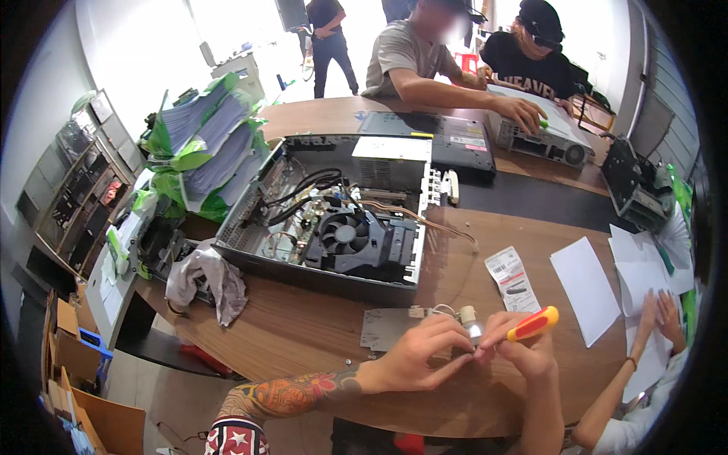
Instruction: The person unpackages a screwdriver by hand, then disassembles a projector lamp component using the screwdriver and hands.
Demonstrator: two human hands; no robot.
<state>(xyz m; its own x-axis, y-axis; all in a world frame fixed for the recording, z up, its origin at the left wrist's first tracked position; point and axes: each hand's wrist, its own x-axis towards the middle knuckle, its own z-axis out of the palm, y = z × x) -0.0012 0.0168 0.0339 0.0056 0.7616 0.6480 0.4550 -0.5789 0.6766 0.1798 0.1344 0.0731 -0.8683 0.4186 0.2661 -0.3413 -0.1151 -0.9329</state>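
Observation:
My left hand reaches in from the lower left, thumb and fingers bent toward a tiny spot in front of my right fingertips. What it pinches, if anything, is too small to make out. My right hand is closed around a screwdriver with a red and yellow handle, which slants up to the right; its shaft is hidden. Just beyond the fingertips is a small round part, pale on top and shiny below, with a wire beside it. A flat grey metal plate lies on the table, partly behind my left hand.
An opened computer case with a fan and cables stands ahead. A printed slip and white sheets lie right, near another person's hands. Wrapped paper stacks and a grey cloth are left. Two people handle another case beyond.

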